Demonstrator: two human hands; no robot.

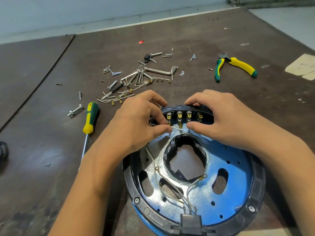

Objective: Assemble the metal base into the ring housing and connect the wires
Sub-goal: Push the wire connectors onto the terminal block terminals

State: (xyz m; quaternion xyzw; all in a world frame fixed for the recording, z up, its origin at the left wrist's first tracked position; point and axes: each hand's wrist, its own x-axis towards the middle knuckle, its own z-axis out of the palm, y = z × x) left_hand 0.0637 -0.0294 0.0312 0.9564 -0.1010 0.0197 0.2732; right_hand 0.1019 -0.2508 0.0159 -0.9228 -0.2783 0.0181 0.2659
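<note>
On the desk (pixel 51 150), at its near edge and right of the middle, the ring housing (pixel 129 183) lies flat with the metal base (pixel 238 169) seated inside it.

The left grip (pixel 136 120) pinches a thin white wire (pixel 176 128) between thumb and forefinger, close to the row of brass terminals (pixel 179 116) at the housing's far side. That wire looks light and limp. It is probably best held right behind its end connector, as here, because further back it would buckle instead of pushing on. The terminal tabs look thin and likely to bend, so a straight push suits them.

The right grip (pixel 221 116) clamps the housing's far rim, with fingers curled over the top and the thumb pressed just below the terminals. The housing seems rigid plastic and the base stiff sheet metal with sharp-looking cut-outs, so the rim is the safer hold.

The connector on the pinched wire is covered by the left fingertips, so I cannot tell which terminal it is meant for. The right fingers cover part of the rim. The housing's near edge and the plug block (pixel 190 220) there are cut off at the bottom.
</note>
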